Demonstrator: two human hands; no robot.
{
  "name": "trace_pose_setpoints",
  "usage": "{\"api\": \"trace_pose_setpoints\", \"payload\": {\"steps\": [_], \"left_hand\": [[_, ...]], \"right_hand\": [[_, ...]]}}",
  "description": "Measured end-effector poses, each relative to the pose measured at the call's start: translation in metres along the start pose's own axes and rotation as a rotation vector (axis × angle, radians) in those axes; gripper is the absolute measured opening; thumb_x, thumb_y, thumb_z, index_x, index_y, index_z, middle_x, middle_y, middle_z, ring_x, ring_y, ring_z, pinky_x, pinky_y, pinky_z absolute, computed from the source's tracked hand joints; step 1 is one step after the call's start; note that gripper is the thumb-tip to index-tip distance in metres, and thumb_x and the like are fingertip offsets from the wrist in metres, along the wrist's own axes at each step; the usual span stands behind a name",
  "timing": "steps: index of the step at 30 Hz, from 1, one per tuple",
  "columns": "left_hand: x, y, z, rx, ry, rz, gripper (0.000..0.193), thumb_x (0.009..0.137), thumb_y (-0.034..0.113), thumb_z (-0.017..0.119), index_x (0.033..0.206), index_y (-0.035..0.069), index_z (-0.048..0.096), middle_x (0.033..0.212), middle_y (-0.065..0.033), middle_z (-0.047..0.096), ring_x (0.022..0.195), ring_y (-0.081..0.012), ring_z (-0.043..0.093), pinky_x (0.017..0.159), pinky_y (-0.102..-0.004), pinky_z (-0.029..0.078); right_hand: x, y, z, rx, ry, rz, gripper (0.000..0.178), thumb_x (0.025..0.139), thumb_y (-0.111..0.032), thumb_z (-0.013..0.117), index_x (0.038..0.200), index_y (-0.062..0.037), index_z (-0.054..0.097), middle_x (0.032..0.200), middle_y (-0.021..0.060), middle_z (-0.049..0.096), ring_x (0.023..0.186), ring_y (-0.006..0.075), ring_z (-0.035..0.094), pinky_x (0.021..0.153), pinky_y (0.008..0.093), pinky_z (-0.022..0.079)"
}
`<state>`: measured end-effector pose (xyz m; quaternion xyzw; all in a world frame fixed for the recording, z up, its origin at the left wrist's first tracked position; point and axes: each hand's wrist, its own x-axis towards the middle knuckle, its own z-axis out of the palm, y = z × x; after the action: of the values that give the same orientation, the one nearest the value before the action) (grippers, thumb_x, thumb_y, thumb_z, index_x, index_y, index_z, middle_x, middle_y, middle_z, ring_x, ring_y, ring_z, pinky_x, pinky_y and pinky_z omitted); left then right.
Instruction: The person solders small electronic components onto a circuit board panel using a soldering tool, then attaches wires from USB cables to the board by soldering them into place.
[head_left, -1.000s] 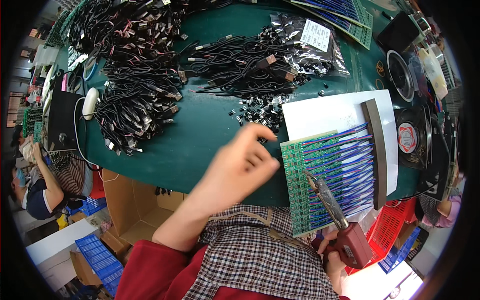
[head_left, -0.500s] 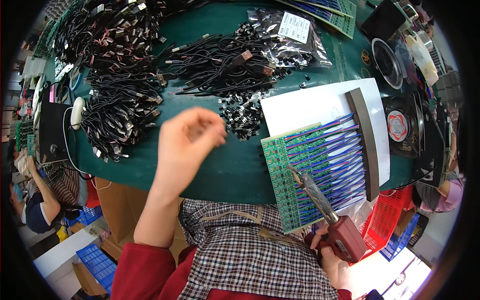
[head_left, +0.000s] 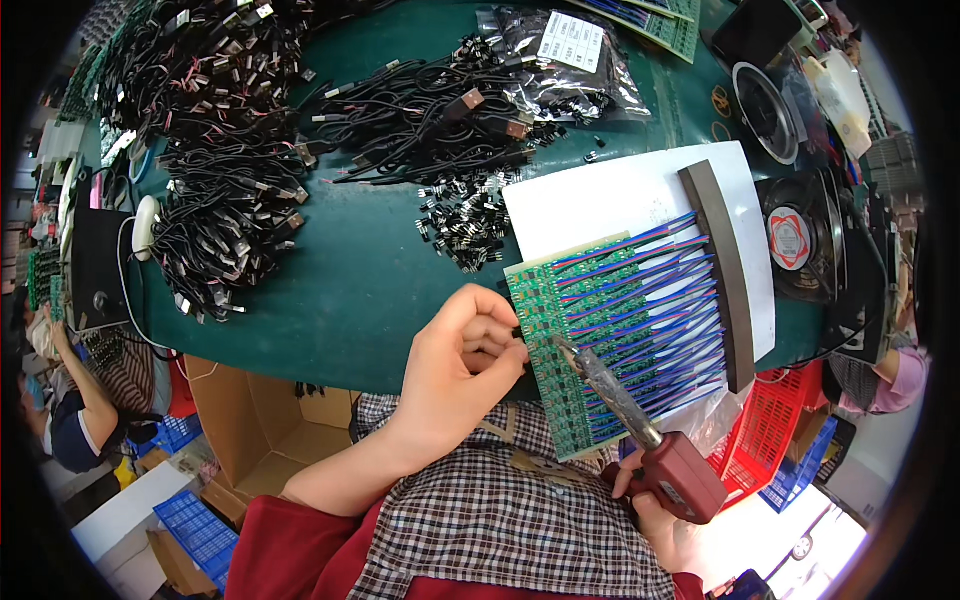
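My left hand point(head_left: 455, 375) is closed in a pinch at the left edge of a green circuit board panel point(head_left: 540, 310). Whatever lies between its fingertips is too small to make out; a dark bit shows by the index finger. My right hand point(head_left: 655, 510) grips a dark red soldering gun point(head_left: 685, 478). The gun's tip points up and left, over the board's component rows. Many blue and red wires point(head_left: 670, 300) run from the boards to a dark grey bar point(head_left: 722, 275). Beneath lies a white sheet point(head_left: 580, 205). Small black connectors point(head_left: 465, 220) are heaped beyond my left hand.
Black USB cables point(head_left: 430, 120) lie bunched at the back, with a bigger pile point(head_left: 220, 180) on the left. A clear bag point(head_left: 570, 65) of black parts sits behind the sheet. A solder wire spool point(head_left: 795, 240) stands at the right. Below the table edge are a cardboard box point(head_left: 240, 420) and red crate point(head_left: 765, 430).
My left hand has moved right and nearer me, from beside the connector heap to the board's left edge. The soldering gun tip has shifted slightly left. The whole view has shifted a little.
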<state>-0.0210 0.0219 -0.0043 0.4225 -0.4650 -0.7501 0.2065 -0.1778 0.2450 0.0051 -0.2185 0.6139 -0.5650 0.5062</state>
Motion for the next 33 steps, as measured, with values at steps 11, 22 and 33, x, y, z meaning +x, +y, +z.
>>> {"api": "trace_pose_setpoints", "payload": {"steps": [11,22,33], "left_hand": [[0.006,-0.006,0.000,0.055,-0.013,0.067,0.022,0.080,-0.007,0.054,0.097,0.003,0.044,0.078,-0.0027,0.057,0.073,-0.0071,0.057,0.065,-0.0214,0.047],[0.006,-0.006,0.002,0.109,-0.002,0.084,0.021,0.080,-0.007,0.053,0.097,0.002,0.044,0.077,-0.0029,0.054,0.073,-0.0071,0.055,0.064,-0.0218,0.047],[0.006,-0.006,0.002,0.094,-0.020,0.088,0.021,0.080,-0.008,0.052,0.096,0.002,0.044,0.076,-0.0020,0.051,0.072,-0.0066,0.054,0.063,-0.0206,0.045]], "right_hand": [[-0.004,-0.004,-0.006,-0.265,-0.109,0.171,0.050,0.078,-0.041,0.067,0.104,-0.0012,0.051,0.091,0.0081,0.054,0.066,0.0165,0.056,0.062,0.0280,0.041],[0.003,-0.001,-0.003,-0.406,-0.091,0.089,0.056,0.077,-0.053,0.062,0.091,0.0010,0.055,0.064,0.0057,0.056,0.060,0.0162,0.052,0.059,0.0271,0.039],[-0.002,0.013,-0.002,-0.246,0.061,0.041,0.039,0.055,-0.013,0.070,0.089,0.0036,0.059,0.062,0.0027,0.060,0.054,0.0118,0.056,0.055,0.0232,0.045]]}}
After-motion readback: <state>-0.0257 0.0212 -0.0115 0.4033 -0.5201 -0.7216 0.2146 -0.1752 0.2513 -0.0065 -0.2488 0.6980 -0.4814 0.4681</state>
